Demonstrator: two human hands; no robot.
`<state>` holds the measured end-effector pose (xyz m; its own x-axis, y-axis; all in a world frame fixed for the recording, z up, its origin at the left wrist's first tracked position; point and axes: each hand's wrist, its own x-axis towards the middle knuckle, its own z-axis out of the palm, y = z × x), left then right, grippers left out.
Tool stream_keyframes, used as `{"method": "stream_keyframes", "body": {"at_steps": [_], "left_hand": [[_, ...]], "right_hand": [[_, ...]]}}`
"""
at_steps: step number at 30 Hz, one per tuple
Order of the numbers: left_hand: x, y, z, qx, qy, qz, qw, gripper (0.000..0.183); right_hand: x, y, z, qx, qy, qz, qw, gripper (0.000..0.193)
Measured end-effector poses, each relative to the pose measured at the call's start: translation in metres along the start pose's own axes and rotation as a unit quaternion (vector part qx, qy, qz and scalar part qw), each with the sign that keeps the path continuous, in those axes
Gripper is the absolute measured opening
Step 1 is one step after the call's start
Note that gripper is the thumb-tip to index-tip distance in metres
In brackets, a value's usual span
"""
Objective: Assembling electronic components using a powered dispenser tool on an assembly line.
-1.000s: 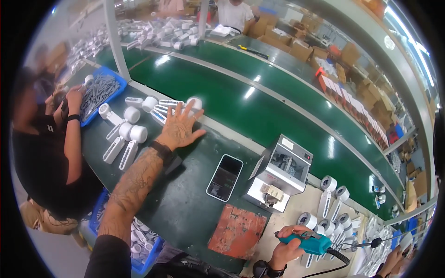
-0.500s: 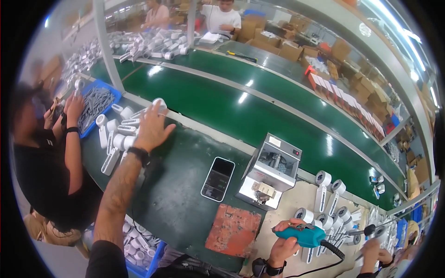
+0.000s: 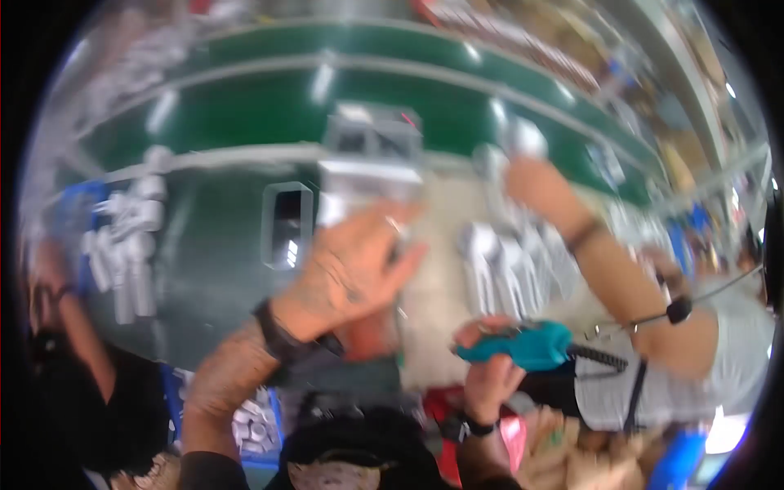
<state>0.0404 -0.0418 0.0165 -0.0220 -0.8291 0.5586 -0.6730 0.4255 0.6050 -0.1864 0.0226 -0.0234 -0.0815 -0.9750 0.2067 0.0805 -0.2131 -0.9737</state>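
R hand (image 3: 496, 377) grips teal corded driver (image 3: 532, 348) round its body nr bench (image 3: 216, 237) edge, tip left, prob. so cord (image 3: 600, 356) trails clear. L hand (image 3: 343, 269)'s by the machine (image 3: 371, 173), fingers blurred; can't tell if holding anything.

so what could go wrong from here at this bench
The left hand is close to the phone and might knock it. The co-worker's arm reaches across near the teal tool in the right hand, so they could bump. The tool's coiled cord extends toward the co-worker and might snag.
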Motion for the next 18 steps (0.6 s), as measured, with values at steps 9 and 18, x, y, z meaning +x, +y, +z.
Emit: {"method": "stream_keyframes", "body": {"at_steps": [9,18], "left_hand": [[0.008,0.032,0.142,0.120,-0.238,0.018,0.964,0.040],[-0.039,-0.003,0.205,0.065,-0.100,-0.015,0.993,0.043]], "right_hand": [[-0.031,-0.007,-0.048,0.050,-0.043,-0.025,0.998,0.076],[-0.035,0.003,-0.024,0.020,-0.012,-0.062,0.998,0.072]]}}
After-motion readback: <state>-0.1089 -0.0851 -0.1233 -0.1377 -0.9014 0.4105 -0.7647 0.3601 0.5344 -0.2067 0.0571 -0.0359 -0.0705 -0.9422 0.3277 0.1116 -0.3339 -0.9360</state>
